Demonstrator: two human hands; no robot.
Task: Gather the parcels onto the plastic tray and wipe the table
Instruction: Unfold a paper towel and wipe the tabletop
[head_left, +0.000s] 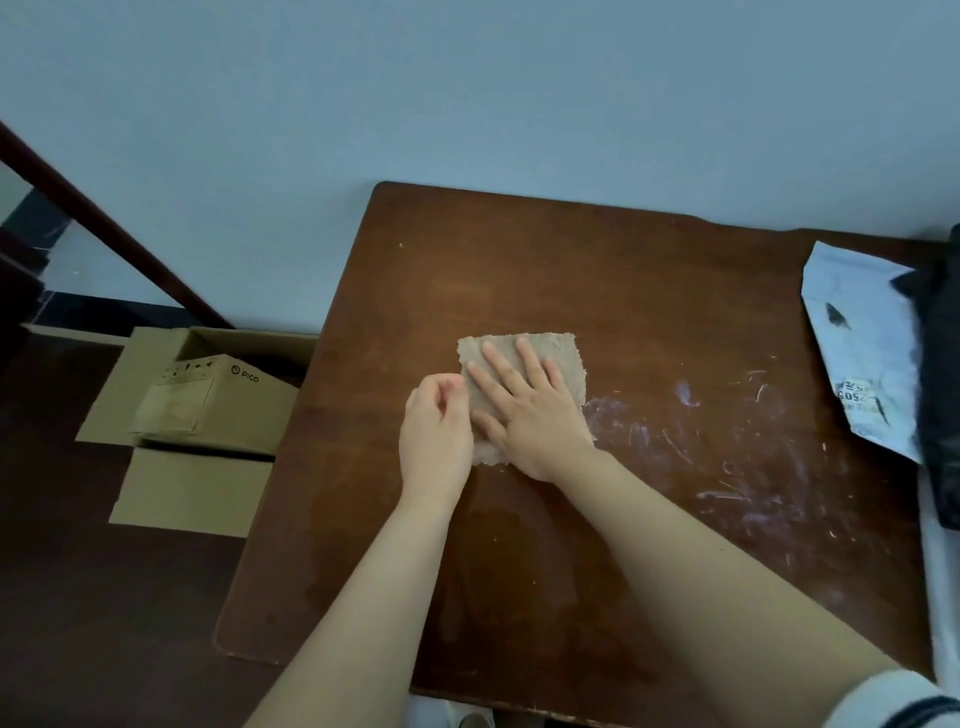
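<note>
Far left of your left hand, off the table, an open cardboard box sits on the floor; its inside is in shadow.

Left hand: fingers curled, tips drawn together right at the left edge of the cloth. Cannot tell whether they pinch that edge or only touch it.

Cloth: beige, flat on the table, its near part hidden under your right hand.

Right hand: palm down on the cloth, fingers straight and spread, gripping nothing.

Just right of that hand, white scuffs mark the tabletop.

Well to the right of both hands, a grey mailer lies at the table's right edge; its label print is too blurred to read. A black bag overlaps the mailer's right side and is cut off by the frame. A pale strip runs below them; cannot tell whether it is the tray.
</note>
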